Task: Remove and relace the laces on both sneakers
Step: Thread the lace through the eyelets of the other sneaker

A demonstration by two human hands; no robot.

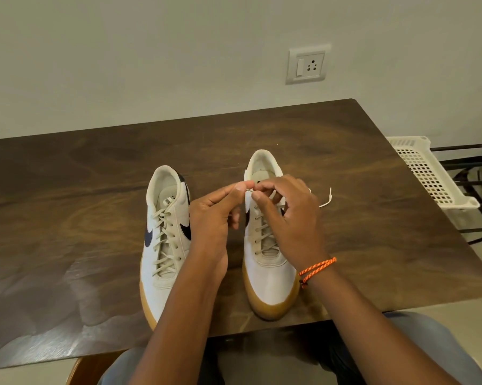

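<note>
Two white sneakers with gum soles stand side by side on the brown table (pixel 67 190), toes toward me. The left sneaker (pixel 164 240) is laced with cream laces and has dark swooshes. Over the upper eyelets of the right sneaker (pixel 267 262), my left hand (pixel 215 218) and my right hand (pixel 290 215) meet. Both pinch the cream lace (pixel 249 191) between thumb and fingertips. One loose lace end (pixel 327 198) lies on the table to the right of that shoe. My right wrist carries an orange cord bracelet.
A white perforated plastic basket (pixel 429 173) sits on a dark metal rack beyond the table's right edge. A wall socket (pixel 306 65) is on the wall behind. My knees in blue jeans are under the table's near edge.
</note>
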